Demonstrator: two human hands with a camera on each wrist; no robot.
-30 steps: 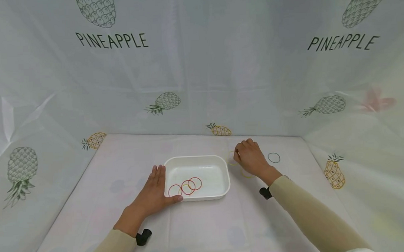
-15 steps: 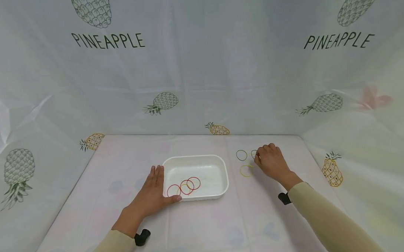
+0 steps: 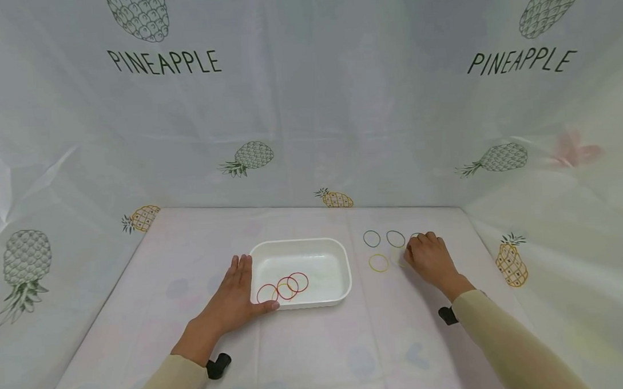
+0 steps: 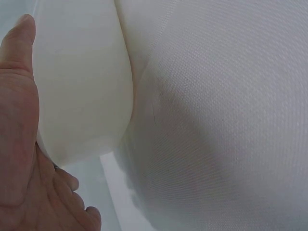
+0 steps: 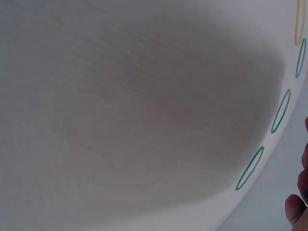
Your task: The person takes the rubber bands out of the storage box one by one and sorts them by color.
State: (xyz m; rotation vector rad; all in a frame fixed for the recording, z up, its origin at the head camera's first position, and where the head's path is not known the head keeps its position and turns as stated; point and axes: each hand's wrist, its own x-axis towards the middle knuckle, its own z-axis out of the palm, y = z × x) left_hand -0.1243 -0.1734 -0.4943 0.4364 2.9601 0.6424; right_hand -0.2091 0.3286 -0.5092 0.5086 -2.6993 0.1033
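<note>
My left hand [image 3: 232, 297] rests against the left end of a white tray [image 3: 343, 273], its fingers straight along the wall and the thumb along the front rim. In the left wrist view, the palm and thumb lie against the tray's pale side [image 4: 82, 82]. My right hand [image 3: 429, 261] is low over the cloth right of the tray. Its curled fingertips pinch a faint yellow rubber band [image 3: 398, 262], partly hidden by them. Another yellow rubber band [image 3: 378, 263] lies to its left. Green rubber bands [image 3: 396, 239] lie in a row behind, one partly covered by the hand.
Several red rubber bands [image 3: 298, 273] and a yellow one overlap in the tray's front left part. A pale patterned cloth [image 3: 317, 354] covers the table. A pineapple-print sheet [image 3: 308, 103] hangs behind and at both sides.
My right hand has moved right and slightly nearer, away from the tray, uncovering green and yellow rubber bands. The left hand stays against the tray.
</note>
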